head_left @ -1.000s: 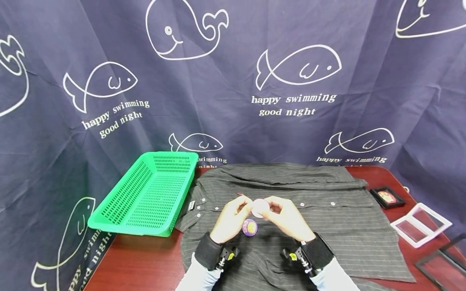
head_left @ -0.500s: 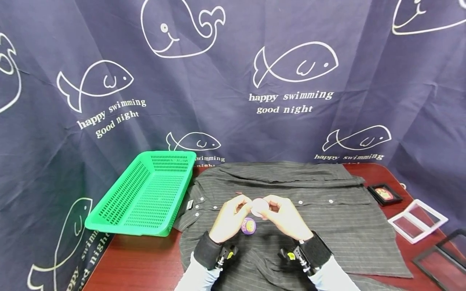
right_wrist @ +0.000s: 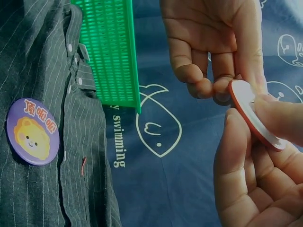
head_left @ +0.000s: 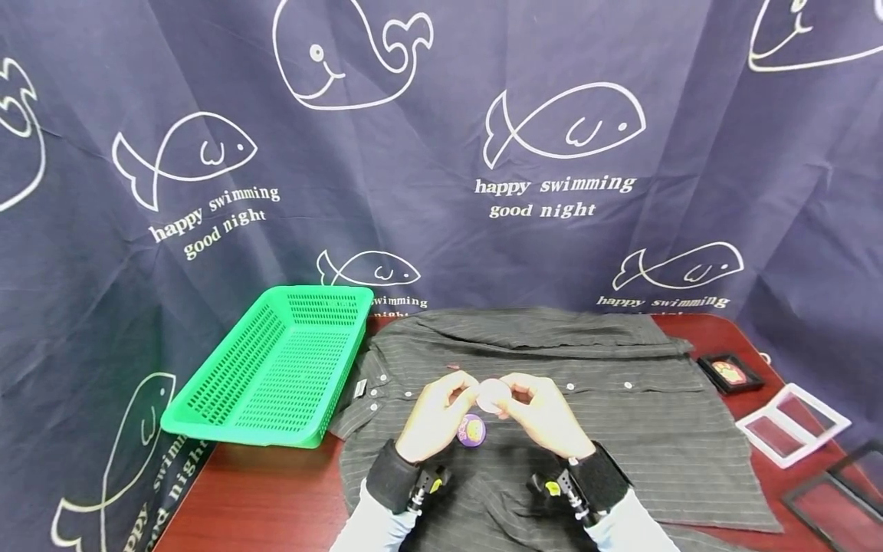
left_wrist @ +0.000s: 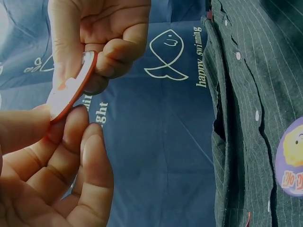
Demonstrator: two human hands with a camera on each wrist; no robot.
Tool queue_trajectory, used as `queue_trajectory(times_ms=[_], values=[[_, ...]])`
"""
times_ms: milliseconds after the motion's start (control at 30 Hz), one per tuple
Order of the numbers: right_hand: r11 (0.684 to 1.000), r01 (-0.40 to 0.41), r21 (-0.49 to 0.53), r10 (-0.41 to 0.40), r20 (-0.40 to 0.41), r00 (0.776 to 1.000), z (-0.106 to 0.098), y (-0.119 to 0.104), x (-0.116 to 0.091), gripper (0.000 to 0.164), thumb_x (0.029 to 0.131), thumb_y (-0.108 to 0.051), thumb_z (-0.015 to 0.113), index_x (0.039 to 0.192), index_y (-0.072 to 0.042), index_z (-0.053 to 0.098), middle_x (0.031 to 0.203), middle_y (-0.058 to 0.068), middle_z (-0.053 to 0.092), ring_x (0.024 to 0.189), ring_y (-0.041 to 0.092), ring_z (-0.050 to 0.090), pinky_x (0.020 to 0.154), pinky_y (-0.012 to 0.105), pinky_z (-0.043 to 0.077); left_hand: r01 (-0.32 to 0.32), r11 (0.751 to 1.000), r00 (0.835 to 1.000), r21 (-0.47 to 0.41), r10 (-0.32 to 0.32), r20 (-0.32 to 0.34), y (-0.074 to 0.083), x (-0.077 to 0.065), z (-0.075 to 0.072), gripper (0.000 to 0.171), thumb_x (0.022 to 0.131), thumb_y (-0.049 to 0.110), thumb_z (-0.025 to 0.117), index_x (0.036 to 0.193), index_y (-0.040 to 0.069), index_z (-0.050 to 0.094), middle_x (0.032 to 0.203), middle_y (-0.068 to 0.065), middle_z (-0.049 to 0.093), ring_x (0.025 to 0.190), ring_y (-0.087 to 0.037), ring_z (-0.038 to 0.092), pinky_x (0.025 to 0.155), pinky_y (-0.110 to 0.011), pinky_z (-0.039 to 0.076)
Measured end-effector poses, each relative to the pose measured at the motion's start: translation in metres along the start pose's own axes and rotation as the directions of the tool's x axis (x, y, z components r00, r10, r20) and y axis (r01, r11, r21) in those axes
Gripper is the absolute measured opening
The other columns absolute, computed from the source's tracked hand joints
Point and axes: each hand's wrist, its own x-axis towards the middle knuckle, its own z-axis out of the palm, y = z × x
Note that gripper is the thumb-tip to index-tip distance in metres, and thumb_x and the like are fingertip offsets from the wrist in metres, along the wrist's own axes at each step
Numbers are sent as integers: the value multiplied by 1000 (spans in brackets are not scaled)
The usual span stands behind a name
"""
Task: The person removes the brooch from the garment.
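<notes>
Both hands meet over a dark pinstriped shirt point(head_left: 641, 452). Between them they hold a round badge point(head_left: 492, 395) with a white back and a red rim. In the left wrist view my left hand point(left_wrist: 57, 165) pinches the badge's lower edge, thumb on the white side and fingers behind. My right hand point(right_wrist: 265, 170) pinches the opposite edge in the right wrist view, its thumb lying on the white back. The badge's front is hidden from the head view. Just below the hands, a purple badge point(head_left: 472, 431) with a yellow cartoon face lies on the shirt.
A green plastic basket point(head_left: 286, 383) stands at the left. Along the table's right side lie a small black frame point(head_left: 759, 376) with a badge in it, a white frame point(head_left: 782, 456) and a dark-edged frame point(head_left: 793, 502). A patterned blue curtain point(head_left: 441, 176) hangs behind.
The head view has shifted slightly. Both hands keep their pinch on the white-backed badge in nearly the same place above the shirt; the purple badge stays put.
</notes>
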Motion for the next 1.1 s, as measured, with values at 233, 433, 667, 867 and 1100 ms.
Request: queue_trajectory(times_ms=[233,433,667,867,1100], values=[[1000,-27,2,27,-20,999,2,3,2,9,90,-11,69,94,-4,71,77,6,70,63,2,62,60,27,55,-23,1000,1000,0,23,-3,-1,0,0,16,98,22,58,91,9,66,83,-4,67,73,-3,56,69,-23,49],[999,-21,26,21,1,1000,4,4,4,9,90,-10,69,94,-2,70,78,9,71,64,2,62,61,31,57,-2,1000,1000,-17,2,1,-4,0,-2,17,98,21,58,91,8,66,81,-10,67,70,-2,53,66,-24,47],[999,-11,53,9,33,999,3,7,5,9,90,-7,68,94,1,69,78,11,70,64,2,62,61,32,57,12,998,1000,-64,-12,5,-4,0,-2,17,99,18,58,91,6,67,78,-9,66,69,-1,51,65,-21,45],[996,-21,85,17,44,999,1,9,4,10,90,-6,67,96,2,67,80,10,70,66,2,62,62,28,56,6,996,1000,-85,-7,-2,-3,0,0,13,98,14,58,90,7,66,76,-8,64,66,-1,49,62,-20,44],[996,-28,87,28,2,1000,-2,9,4,14,88,-3,69,100,4,67,80,11,69,67,5,64,62,29,57,41,996,999,-81,-42,-7,-4,2,-1,17,98,15,57,88,4,65,73,-10,62,65,-1,50,63,-19,44]])
